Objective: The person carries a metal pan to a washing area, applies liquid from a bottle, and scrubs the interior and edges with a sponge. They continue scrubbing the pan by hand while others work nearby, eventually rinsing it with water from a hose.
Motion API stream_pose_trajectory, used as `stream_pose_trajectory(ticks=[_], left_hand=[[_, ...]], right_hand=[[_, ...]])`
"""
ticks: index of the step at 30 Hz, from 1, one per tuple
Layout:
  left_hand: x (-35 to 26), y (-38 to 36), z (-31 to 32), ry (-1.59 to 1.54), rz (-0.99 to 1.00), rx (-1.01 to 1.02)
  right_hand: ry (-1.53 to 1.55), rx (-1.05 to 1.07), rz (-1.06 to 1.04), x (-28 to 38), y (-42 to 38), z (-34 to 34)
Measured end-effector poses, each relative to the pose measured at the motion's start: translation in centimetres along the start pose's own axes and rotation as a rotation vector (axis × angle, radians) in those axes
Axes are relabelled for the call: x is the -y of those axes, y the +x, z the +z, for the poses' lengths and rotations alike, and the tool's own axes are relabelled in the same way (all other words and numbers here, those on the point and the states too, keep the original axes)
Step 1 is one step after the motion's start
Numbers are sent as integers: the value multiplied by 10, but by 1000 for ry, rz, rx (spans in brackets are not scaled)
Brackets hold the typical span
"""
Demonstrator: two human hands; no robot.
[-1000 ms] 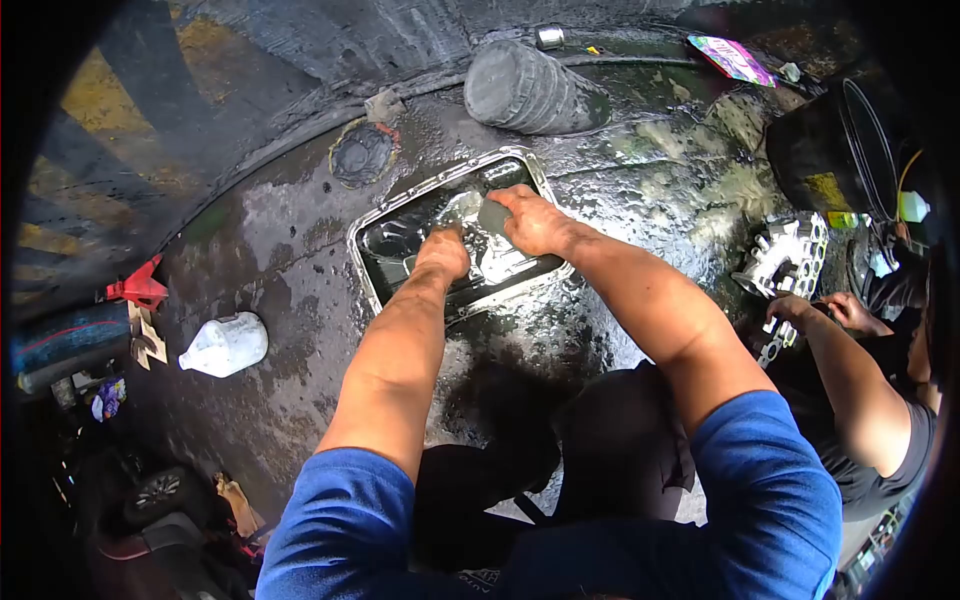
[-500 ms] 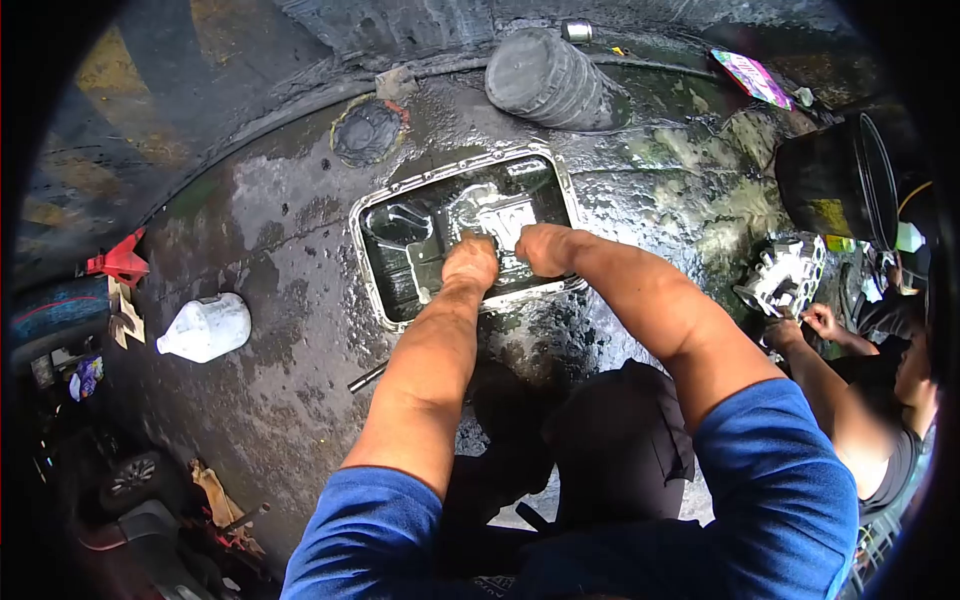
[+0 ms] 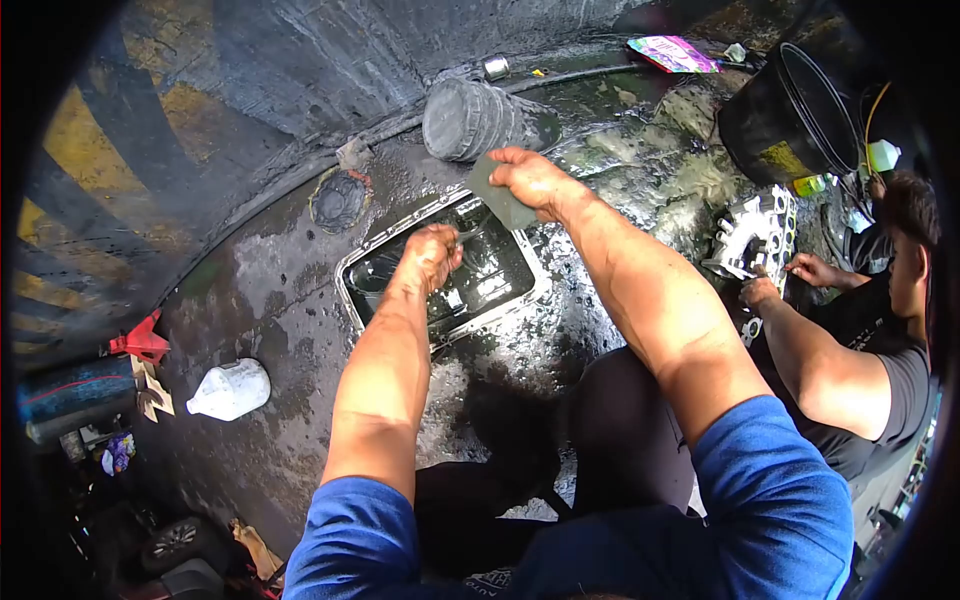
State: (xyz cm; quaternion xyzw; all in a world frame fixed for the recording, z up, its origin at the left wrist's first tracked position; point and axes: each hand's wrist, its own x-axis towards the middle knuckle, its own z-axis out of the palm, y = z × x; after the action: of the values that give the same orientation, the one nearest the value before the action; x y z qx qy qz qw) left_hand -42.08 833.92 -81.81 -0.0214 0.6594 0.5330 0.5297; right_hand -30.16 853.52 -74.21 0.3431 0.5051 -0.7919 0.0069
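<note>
A metal oil pan [image 3: 531, 262] with a bolt-holed flange lies on the wet floor, with dark, shiny liquid inside. Over its middle, my left hand [image 3: 432, 257] is closed, fingers curled. A small pale bit shows by its fingertips, too small to name. My right hand [image 3: 530, 180] is raised above the pan's far right corner, pinching a flat grey-green sheet [image 3: 503, 196] between thumb and fingers. The sheet hangs over the rim and hides that corner.
Behind the pan lies a dark ribbed bucket [image 3: 470, 122]. A white jug [image 3: 232, 390] is at left, beyond it a red stand [image 3: 141, 340]. At right, a person [image 3: 830, 370] handles a metal engine part [image 3: 752, 235] near a black bucket [image 3: 785, 120].
My right hand has come up out of the pan, now showing the grey-green sheet. My left hand has shifted left and stays over the pan. The whole view has turned rightward.
</note>
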Motion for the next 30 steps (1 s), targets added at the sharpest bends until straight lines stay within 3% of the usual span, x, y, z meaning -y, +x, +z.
stream_pose_trajectory(ticks=[1, 3, 4, 5, 7, 8, 10, 12, 13, 15, 17, 18, 19, 23, 24, 28, 30], left_hand=[[-31, -16, 17, -193, 103, 81], [-66, -38, 68, -474, 196, 7], [-75, -43, 71, -365, 143, 129], [-73, -39, 93, -577, 252, 275], [-89, -68, 109, -681, 136, 410], [-92, -74, 109, -672, 180, 521], [-95, -78, 122, -683, 189, 534], [-97, -79, 124, -593, 201, 415], [-93, -66, 115, -570, 199, 508], [-90, -75, 124, -746, 223, 397], [-98, -88, 139, -664, 238, 418], [-97, -94, 143, -624, 242, 422], [-87, -89, 140, -432, 418, 324], [-94, -86, 145, -510, 309, 276], [-97, -91, 146, -539, 249, 289], [-97, -52, 137, -432, 247, 198], [-104, -67, 144, -245, 227, 213]], right_hand=[[87, -46, -75, 4, -2, 4], [262, -145, -239, 14, -6, 22], [-247, -367, -327, 23, -28, 40], [-590, -537, -403, 11, -12, 43], [-682, -569, -359, 25, -40, 54], [-662, -575, -311, 31, -39, 48], [-608, -594, -209, 40, -35, 31], [-508, -458, -409, 16, -14, 31], [-459, -387, -505, 3, -5, 33], [-621, -328, -403, 5, -36, 47], [-766, -355, -504, 28, -57, 31], [-723, -472, -525, 28, -59, 26], [-683, -584, -547, 31, -60, 22], [-240, -370, -491, 35, -64, 25], [-331, -412, -620, 27, -57, 23], [-102, -332, -575, 21, -39, -4], [116, -261, -473, 38, -61, -21]])
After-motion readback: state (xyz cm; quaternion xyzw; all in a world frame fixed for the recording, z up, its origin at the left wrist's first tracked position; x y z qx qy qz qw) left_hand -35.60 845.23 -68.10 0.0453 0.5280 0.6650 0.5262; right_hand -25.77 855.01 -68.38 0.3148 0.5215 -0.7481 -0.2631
